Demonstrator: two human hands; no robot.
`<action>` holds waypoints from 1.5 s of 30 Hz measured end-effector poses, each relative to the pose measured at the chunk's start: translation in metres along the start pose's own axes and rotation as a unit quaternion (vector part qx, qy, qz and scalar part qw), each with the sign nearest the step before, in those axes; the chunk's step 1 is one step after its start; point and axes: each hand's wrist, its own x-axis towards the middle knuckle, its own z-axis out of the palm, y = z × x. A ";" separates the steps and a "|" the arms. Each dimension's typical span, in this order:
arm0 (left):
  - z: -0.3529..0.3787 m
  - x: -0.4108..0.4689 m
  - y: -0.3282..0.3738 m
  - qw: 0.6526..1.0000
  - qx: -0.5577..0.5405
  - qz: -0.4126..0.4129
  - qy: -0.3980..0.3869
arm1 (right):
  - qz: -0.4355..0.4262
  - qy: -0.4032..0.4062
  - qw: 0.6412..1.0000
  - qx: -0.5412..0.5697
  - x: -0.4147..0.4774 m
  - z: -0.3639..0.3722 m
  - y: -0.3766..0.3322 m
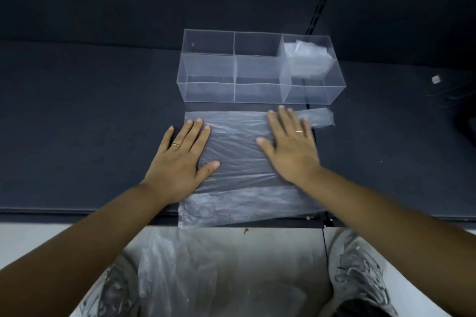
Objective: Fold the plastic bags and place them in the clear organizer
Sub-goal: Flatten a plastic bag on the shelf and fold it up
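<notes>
plastic bag (237,154): flat on table (77,110)
left hand (180,159): fingers straight, pressing bag's 9 o'clock side
right hand (291,147): same, 3 o'clock side
clear organizer (257,92): bag's 12 o'clock; folded bag (306,59) in 3 o'clock cell

Hidden under the left hand (181,159): the left border of the flat plastic bag (239,152); under the right hand (291,147), part of its right side. Cannot count the crumpled bags (306,59) at the right end of the clear organizer (257,92), hazy behind its walls. Blurred and cut off by the bottom edge: a heap of loose plastic (231,265) below the table (77,110), flanked by grey patterned shapes (358,273), shoes or knees, cannot tell which. Too small to name: a pale speck (435,79) on the table at far right. Cut off by the right edge: a dark object (467,121). Cropped at the lower corners: both forearms (77,252).
</notes>
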 end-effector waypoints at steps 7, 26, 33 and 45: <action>-0.022 -0.010 0.005 0.998 -0.057 -0.008 0.038 | 0.153 0.044 0.987 -0.037 -0.024 -0.020 0.058; 0.023 -0.101 0.025 0.986 0.003 0.141 0.094 | -0.012 -0.012 0.999 -0.045 -0.122 0.001 0.036; -0.002 -0.117 0.027 0.963 -0.088 0.157 0.199 | -0.157 -0.036 0.983 0.091 -0.127 -0.026 -0.008; -0.099 -0.080 -0.020 0.819 -0.550 -0.148 -0.063 | -0.010 -0.141 0.914 0.380 -0.095 -0.092 0.036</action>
